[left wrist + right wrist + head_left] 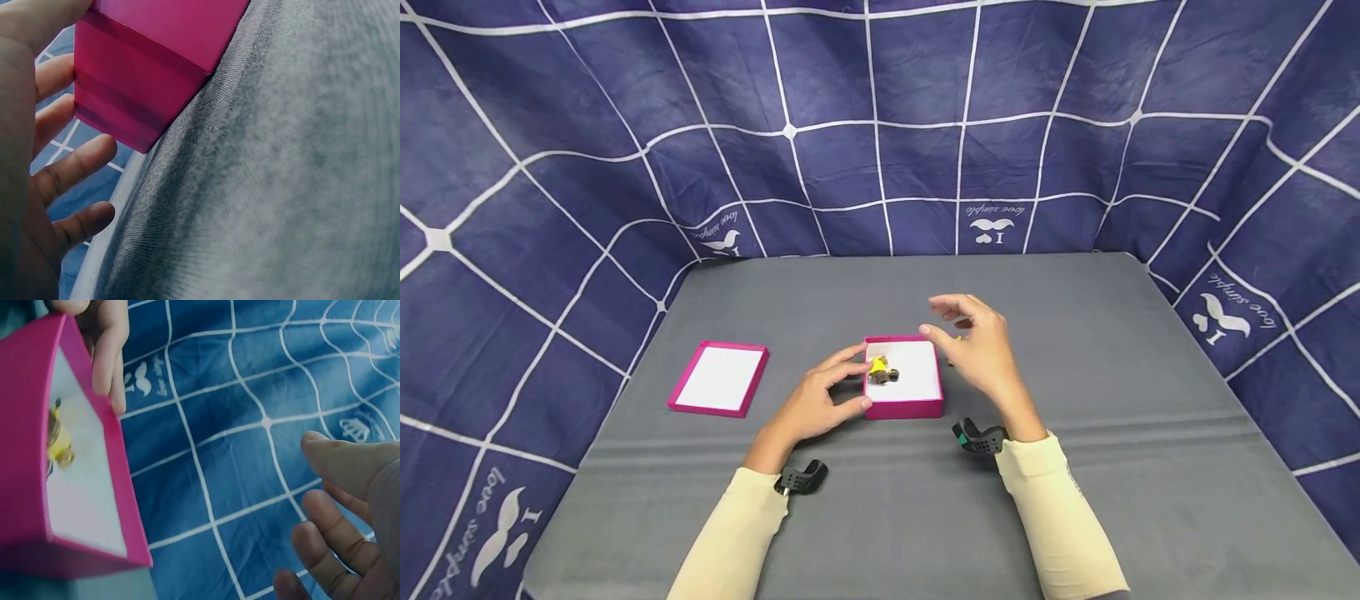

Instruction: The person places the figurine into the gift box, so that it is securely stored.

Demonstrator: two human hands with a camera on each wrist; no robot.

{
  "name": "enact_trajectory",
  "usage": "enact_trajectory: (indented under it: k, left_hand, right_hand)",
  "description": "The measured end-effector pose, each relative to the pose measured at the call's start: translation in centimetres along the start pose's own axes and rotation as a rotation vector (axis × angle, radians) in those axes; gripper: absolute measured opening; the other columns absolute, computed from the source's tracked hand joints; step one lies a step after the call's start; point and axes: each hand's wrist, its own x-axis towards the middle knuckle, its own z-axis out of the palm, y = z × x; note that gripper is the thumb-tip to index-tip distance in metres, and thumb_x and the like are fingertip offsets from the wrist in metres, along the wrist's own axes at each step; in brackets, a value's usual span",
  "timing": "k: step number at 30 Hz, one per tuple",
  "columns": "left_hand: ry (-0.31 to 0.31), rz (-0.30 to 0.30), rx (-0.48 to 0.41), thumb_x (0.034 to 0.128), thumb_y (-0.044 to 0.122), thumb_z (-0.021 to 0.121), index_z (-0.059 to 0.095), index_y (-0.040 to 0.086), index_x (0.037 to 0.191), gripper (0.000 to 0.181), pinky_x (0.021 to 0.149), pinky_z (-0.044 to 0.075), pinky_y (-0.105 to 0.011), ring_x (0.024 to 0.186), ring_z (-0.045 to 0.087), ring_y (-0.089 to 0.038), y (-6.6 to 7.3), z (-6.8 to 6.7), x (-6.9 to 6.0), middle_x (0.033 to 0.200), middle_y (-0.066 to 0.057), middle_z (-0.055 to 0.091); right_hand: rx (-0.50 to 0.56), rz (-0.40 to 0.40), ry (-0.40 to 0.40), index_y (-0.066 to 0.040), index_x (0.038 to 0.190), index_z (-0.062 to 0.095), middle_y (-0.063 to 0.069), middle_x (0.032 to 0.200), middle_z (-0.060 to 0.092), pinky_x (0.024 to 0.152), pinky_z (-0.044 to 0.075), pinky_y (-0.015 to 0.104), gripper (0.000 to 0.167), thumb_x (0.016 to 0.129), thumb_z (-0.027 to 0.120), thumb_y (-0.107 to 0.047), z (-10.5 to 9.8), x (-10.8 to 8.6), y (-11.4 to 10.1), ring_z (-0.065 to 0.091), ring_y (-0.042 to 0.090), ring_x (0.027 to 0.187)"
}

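A magenta open-topped box (904, 409) with a white inside stands mid-table. In it, near the left wall, lies a small yellow and brown figure (880, 369), whose exact kind is too small to tell. My left hand (823, 402) holds the box's left side, thumb by the front corner and fingers at the rim; in the left wrist view some fingertips (100, 150) stand off the wall. Raised beside the box's right side, my right hand (976, 346) has spread, slightly bent fingers with nothing between them. Partly hidden behind it is a small yellow thing (959, 338).
A matching magenta lid or shallow tray (718, 379), white inside, lies on the grey table (850, 500) to the left. Blue cloth with white lines (925, 158) hangs behind the table and at both sides. Each wrist wears a black band (981, 437).
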Motion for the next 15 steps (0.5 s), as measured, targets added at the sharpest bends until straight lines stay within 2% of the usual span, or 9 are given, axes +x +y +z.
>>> enact_trajectory:
  k: [6, 15]
  left_hand:
    - [-0.008, 0.002, -0.008, 0.0871, 0.044, 0.077, 0.062, 0.021, 0.138, 0.058, 0.116, 0.038, -0.044, 0.145, 0.040, -0.012, -0.1, 0.0, -0.1, 0.158, 0.003, 0.043]
    - [-0.002, 0.007, -0.008, 0.0868, 0.044, 0.077, 0.062, 0.021, 0.138, 0.058, 0.116, 0.039, -0.041, 0.145, 0.041, -0.011, -0.2, -0.2, -0.1, 0.158, 0.007, 0.042]
  right_hand:
    - [-0.030, 0.023, 0.011, -0.015, 0.116, 0.072, 0.007, 0.107, 0.074, 0.083, 0.055, 0.039, 0.034, 0.084, 0.083, -0.023, -1.4, -0.6, 1.6, 0.067, 0.022, 0.095]
    - [-0.049, 0.093, 0.051, -0.015, 0.116, 0.072, 0.004, 0.104, 0.074, 0.081, 0.054, 0.031, 0.034, 0.084, 0.083, -0.024, -3.5, -1.7, 4.1, 0.068, 0.022, 0.094]
